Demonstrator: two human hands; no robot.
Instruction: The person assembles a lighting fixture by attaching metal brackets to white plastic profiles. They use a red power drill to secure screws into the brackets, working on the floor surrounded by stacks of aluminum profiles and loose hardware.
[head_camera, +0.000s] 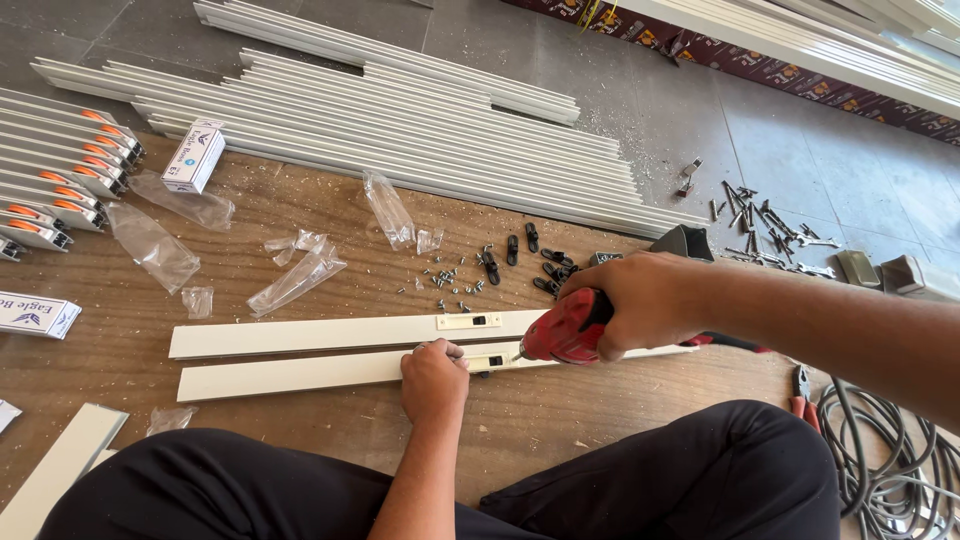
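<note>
My right hand (640, 300) is wrapped tight around the red power screwdriver (565, 330), bit tip on the small latch fitting (487, 361). My left hand (434, 378) is closed down on the near white profile strip (290, 375), just beside that fitting. Second white strip (300, 335) lies parallel behind it. Loose screws (445, 280) and black clips (535, 258) lie further back on the wooden board (200, 290).

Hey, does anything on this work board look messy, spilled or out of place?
Yes. Small screws and black clips lie scattered loose above the two white strips, with torn, empty plastic bags strewn to the left. More screws litter the grey floor.
</note>
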